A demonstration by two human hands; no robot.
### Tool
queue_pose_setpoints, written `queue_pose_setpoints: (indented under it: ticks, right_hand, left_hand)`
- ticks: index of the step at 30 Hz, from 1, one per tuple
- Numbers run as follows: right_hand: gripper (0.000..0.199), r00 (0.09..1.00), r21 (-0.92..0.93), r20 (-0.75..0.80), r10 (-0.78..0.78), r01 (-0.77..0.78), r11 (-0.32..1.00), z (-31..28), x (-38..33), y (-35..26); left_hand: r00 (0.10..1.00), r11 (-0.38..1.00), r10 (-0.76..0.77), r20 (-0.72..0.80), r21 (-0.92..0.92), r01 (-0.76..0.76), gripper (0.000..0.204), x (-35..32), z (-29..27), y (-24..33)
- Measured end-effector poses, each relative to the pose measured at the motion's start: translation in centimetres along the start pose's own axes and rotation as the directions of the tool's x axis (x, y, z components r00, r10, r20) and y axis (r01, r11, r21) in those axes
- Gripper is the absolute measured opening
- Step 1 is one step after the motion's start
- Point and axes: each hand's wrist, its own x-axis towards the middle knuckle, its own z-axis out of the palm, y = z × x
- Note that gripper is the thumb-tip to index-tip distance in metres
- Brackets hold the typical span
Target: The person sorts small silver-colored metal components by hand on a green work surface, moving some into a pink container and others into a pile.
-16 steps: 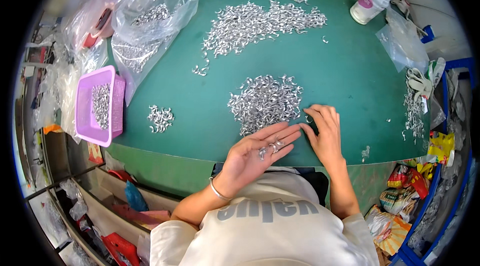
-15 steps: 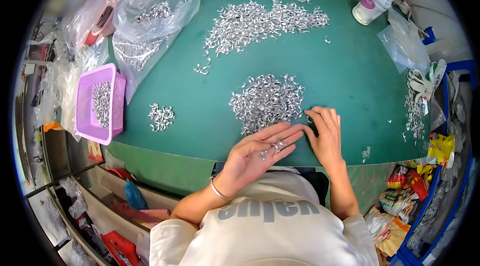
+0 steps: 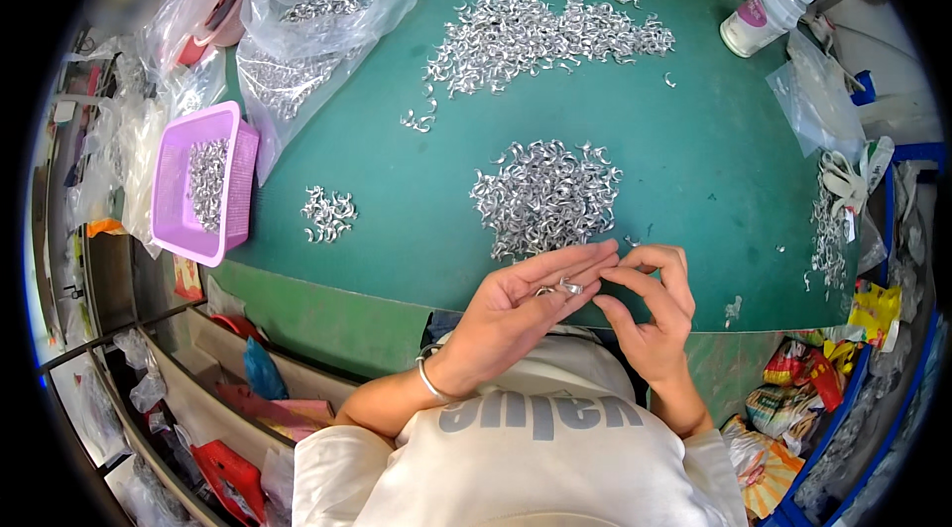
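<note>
Small silver metal clips [image 3: 561, 286] lie on the upturned palm and fingers of the left hand [image 3: 516, 314], which is spread flat and open just past the near edge of the green table mat [image 3: 714, 170]. The right hand [image 3: 650, 314] is beside it — thumb and forefinger pinched together at the left hand's fingertips, touching or nearly touching one clip; whether it grips one I cannot tell. A thin bracelet [image 3: 428, 383] circles the left wrist.

Just beyond the hands sits a heap of the same clips [image 3: 545, 195], and a larger, spread-out heap [image 3: 535, 31] lies farther off. A small cluster [image 3: 327, 213] lies to the left, near a pink basket [image 3: 177, 220] holding more clips. Clear plastic bags [image 3: 317, 21] with clips lie at the far left — a white bottle [image 3: 762, 16] stands at the far right.
</note>
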Motion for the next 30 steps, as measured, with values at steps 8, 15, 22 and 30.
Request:
queue_pose_setpoints:
  ticks: [8, 15, 22, 30]
  right_hand:
    - [0.025, 0.984, -0.067, -0.069, 0.166, -0.171, 0.983, -0.5, -0.4, 1.1]
    - [0.02, 0.971, -0.369, -0.044, 0.233, -0.233, 0.9, 0.2, -2.5, 6.5]
    - [0.012, 0.976, -0.123, -0.125, 0.176, -0.191, 0.974, 0.3, -1.7, 4.6]
    - [0.02, 0.996, 0.061, -0.081, 0.044, -0.039, 0.997, 0.0, -0.8, 0.4]
  left_hand:
    - [0.997, 0.987, 0.009, -0.076, 0.163, 0.003, 0.039, -0.2, 0.5, -0.1]
    - [0.947, 0.974, -0.166, -0.274, -0.199, 0.113, 0.026, 0.6, -3.0, -1.3]
    - [0.942, 0.962, -0.148, -0.303, 0.178, 0.208, 0.021, 0.9, -3.2, -2.4]
    - [0.972, 0.772, 0.17, -0.164, 0.636, -0.028, 0.02, 1.6, -0.7, -2.4]
